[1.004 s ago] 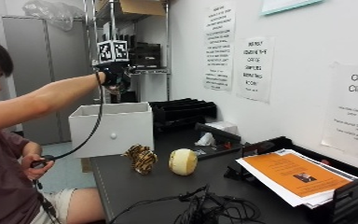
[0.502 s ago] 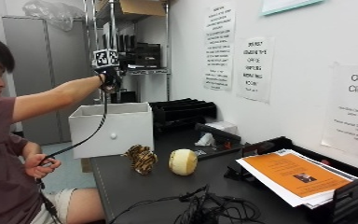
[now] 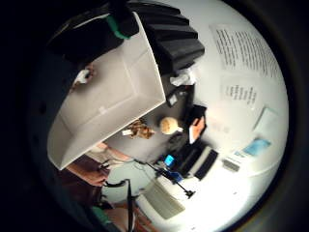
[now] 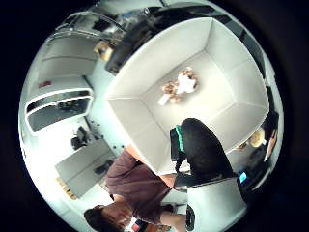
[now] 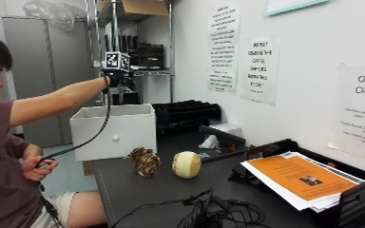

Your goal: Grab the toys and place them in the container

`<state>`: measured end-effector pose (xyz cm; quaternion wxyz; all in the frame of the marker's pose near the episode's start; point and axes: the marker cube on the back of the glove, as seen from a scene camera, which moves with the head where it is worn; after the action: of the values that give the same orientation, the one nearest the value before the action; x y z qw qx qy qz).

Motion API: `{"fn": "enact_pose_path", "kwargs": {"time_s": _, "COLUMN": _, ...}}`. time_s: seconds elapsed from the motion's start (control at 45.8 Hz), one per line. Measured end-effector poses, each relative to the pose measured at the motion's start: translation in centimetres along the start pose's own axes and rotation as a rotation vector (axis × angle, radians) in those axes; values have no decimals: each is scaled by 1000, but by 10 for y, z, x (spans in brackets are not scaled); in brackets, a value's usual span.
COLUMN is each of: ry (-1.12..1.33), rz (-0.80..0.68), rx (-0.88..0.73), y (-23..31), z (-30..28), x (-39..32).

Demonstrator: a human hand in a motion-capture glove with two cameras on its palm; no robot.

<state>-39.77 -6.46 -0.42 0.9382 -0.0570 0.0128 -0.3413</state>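
Observation:
My gloved right hand [image 5: 115, 78] is raised high above the white container [image 5: 113, 135] at the table's far left end, its fingers [image 4: 205, 150] relaxed and holding nothing. A brown and white plush toy [image 4: 179, 87] lies on the container's floor [image 4: 231, 53], also seen as the plush toy [image 3: 83, 77] inside the container [image 3: 120, 82]. On the dark table in front of the container lie a tiger-striped toy [image 5: 144, 161] and a cream round toy [image 5: 186, 165], side by side and apart from the hand.
A black paper tray with orange sheets [image 5: 296, 178] fills the table's right end. Loose black cables [image 5: 214, 213] lie at the front edge. Black stacked trays [image 5: 186, 111] and a white crumpled piece [image 5: 211, 141] sit by the wall behind the toys.
The raised hand has stayed over the container, shifting only slightly. The two toys on the table have not moved.

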Motion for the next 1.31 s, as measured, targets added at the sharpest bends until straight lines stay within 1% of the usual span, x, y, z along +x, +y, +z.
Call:
{"fn": "enact_pose_path", "kwargs": {"time_s": 0.066, "ry": -99, "rz": 13, "rx": 63, "y": 4, "z": -11, "x": 10}}
{"fn": "enact_pose_path", "kwargs": {"time_s": 0.153, "ry": -38, "rz": 101, "rx": 56, "y": 19, "z": -16, "x": 39}}
{"fn": "enact_pose_path", "kwargs": {"time_s": 0.262, "ry": -18, "rz": 183, "rx": 79, "y": 55, "z": -12, "x": 80}}
{"fn": "enact_pose_path", "kwargs": {"time_s": 0.371, "ry": -28, "rz": 272, "rx": 56, "y": 97, "z": -1, "x": 124}}
{"fn": "enact_pose_path", "kwargs": {"time_s": 0.48, "ry": -21, "rz": 346, "rx": 28, "y": 127, "z": 12, "x": 157}}
{"fn": "enact_pose_path", "kwargs": {"time_s": 0.633, "ry": 135, "rz": 444, "rx": -60, "y": 155, "z": 37, "x": 192}}
{"fn": "enact_pose_path", "kwargs": {"time_s": 0.721, "ry": 201, "rz": 466, "rx": -139, "y": 154, "z": 54, "x": 199}}
{"fn": "enact_pose_path", "kwargs": {"time_s": 0.808, "ry": 232, "rz": 456, "rx": -206, "y": 150, "z": 74, "x": 201}}
{"fn": "enact_pose_path", "kwargs": {"time_s": 0.961, "ry": 310, "rz": 472, "rx": -303, "y": 125, "z": 107, "x": 196}}
{"fn": "enact_pose_path", "kwargs": {"time_s": 1.092, "ry": 318, "rz": 448, "rx": -363, "y": 112, "z": 142, "x": 196}}
{"fn": "enact_pose_path", "kwargs": {"time_s": 1.31, "ry": 270, "rz": 391, "rx": -412, "y": 86, "z": 194, "x": 196}}
